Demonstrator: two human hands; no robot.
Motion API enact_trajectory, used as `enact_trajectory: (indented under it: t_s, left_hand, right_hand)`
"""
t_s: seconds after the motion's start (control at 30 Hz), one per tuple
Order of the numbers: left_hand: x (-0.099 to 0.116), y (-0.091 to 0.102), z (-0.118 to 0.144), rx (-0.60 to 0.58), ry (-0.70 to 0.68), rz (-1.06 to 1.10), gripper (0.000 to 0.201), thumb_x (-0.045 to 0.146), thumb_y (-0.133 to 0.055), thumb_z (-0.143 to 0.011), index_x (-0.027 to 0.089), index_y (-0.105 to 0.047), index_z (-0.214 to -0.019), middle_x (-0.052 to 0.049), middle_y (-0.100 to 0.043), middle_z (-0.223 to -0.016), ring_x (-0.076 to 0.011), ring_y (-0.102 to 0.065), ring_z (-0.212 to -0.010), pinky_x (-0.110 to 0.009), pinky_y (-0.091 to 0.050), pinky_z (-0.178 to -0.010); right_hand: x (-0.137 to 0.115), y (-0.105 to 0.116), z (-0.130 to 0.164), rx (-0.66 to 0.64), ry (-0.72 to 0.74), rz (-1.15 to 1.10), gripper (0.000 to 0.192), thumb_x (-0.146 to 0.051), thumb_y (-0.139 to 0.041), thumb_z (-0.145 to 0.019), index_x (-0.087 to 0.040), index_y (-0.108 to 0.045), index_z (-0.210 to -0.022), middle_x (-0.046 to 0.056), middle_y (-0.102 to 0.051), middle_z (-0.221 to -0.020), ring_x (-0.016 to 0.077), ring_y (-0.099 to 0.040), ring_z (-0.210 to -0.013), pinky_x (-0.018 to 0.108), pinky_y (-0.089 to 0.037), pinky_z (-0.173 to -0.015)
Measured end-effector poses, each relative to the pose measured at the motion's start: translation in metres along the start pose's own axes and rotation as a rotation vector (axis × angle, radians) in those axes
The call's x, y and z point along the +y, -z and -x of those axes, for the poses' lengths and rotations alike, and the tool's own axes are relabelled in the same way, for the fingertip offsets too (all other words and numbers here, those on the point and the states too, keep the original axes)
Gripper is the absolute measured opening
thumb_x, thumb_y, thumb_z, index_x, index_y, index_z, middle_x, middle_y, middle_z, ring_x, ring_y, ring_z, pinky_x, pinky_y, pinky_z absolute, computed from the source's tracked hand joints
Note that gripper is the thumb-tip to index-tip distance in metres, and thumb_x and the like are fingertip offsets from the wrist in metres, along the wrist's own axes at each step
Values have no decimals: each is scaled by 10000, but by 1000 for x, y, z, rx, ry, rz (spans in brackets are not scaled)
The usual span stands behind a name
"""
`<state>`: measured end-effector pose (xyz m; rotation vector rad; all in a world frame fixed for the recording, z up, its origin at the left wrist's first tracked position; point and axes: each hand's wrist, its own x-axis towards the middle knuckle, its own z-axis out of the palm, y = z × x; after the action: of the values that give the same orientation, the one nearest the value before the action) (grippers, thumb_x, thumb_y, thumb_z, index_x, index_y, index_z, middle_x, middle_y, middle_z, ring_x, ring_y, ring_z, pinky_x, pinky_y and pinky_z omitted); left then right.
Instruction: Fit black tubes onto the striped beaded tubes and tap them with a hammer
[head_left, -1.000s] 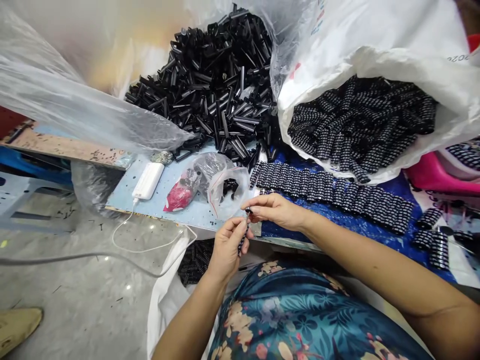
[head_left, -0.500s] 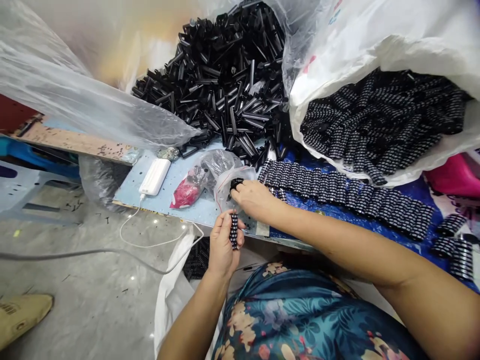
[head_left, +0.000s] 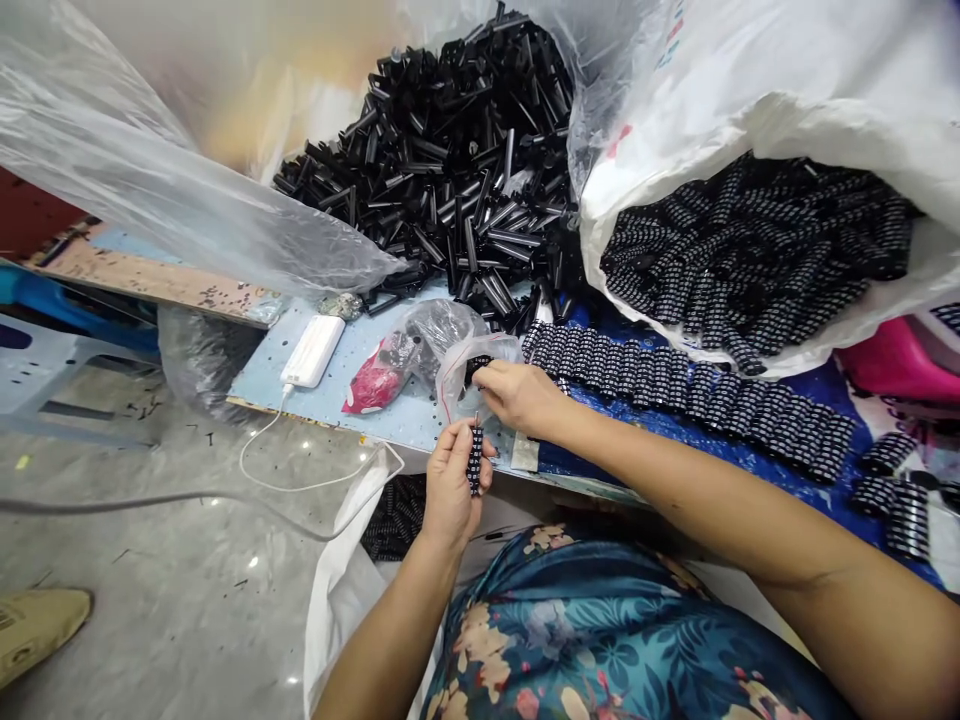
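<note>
Upright in the fingers of my left hand (head_left: 450, 495) is a short black stack of rings printed with white digits (head_left: 475, 465). A thin rod pokes out of its top. My right hand (head_left: 525, 397) reaches into the mouth of a small clear zip bag (head_left: 451, 378), just above the left hand. Its fingers are pinched together at small black pieces (head_left: 477, 369) in the bag; what lies between the fingertips is hidden. To the right, a long row of similar digit-printed stacks (head_left: 652, 378) lies side by side on blue plastic sheeting (head_left: 585, 455).
Behind the hands rises a heap of black tubes (head_left: 457, 150). A white sack (head_left: 600, 235) full of digit-printed stacks stands open at the right. On the light-blue board (head_left: 262, 375) lie a white power bank (head_left: 313, 350) with a cable and a bagged red item (head_left: 375, 378).
My left hand has turned the printed stack slightly, and the rod at its top now shows. The right hand stays at the bag's mouth, its fingers a little shifted. The view has moved slightly.
</note>
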<state>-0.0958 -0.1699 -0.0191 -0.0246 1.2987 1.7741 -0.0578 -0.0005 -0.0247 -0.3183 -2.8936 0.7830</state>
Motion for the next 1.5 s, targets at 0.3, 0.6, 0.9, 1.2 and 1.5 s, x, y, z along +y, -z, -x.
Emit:
enact_trajectory:
  t_s: [0.3, 0.6, 0.9, 1.2, 1.5]
  left_hand:
    - [3, -12, 4, -79, 2, -21, 440, 475, -711, -814, 150, -553, -1066, -11, -589, -707, -56, -434, -450, -169, -274, -431]
    - [-6, -13, 5, -39, -9, -14, 547, 481, -728, -801, 158, -504, -1182, 3, -588, -700, -50, -427, -446, -157, -285, -427]
    - [-4, -3, -5, -21, -13, 58, 540, 494, -702, -824, 179, -520, -1223, -11, -589, -748, -51, -424, -455, -162, -295, -434]
    - [2, 3, -9, -1, 30, 89, 565, 458, -720, -808, 190, -485, -1247, -3, -593, -746, -65, -438, -456, -165, -285, -424]
    - [5, -11, 5, -198, 83, 21, 362, 432, -674, -863, 122, -571, -1019, -20, -599, -739, -39, -451, -455, -161, -297, -448]
  right_hand:
    - [-6, -4, 36, 173, -279, -1032, 325, -377, -691, -837, -117, -698, -1031, 76, -707, -939, 174, -682, -815, 306, -561, -789]
    - [-12, -3, 51, 441, 203, -416, 174, -170, -542, -972, -145, -688, -1064, 80, -692, -981, 155, -660, -889, 276, -548, -803]
    - [-8, 0, 17, 241, 38, 16, 204, -202, -497, -1000, -107, -631, -1120, 120, -670, -1037, 209, -642, -909, 318, -501, -792]
    - [-1, 1, -16, -27, -59, 279, 238, -164, -446, -994, -89, -638, -1112, 146, -651, -1004, 266, -615, -937, 387, -447, -827]
    - [1, 7, 51, -54, -467, -1528, 356, -420, -776, -815, -191, -729, -1085, 57, -700, -991, 143, -647, -929, 241, -494, -794]
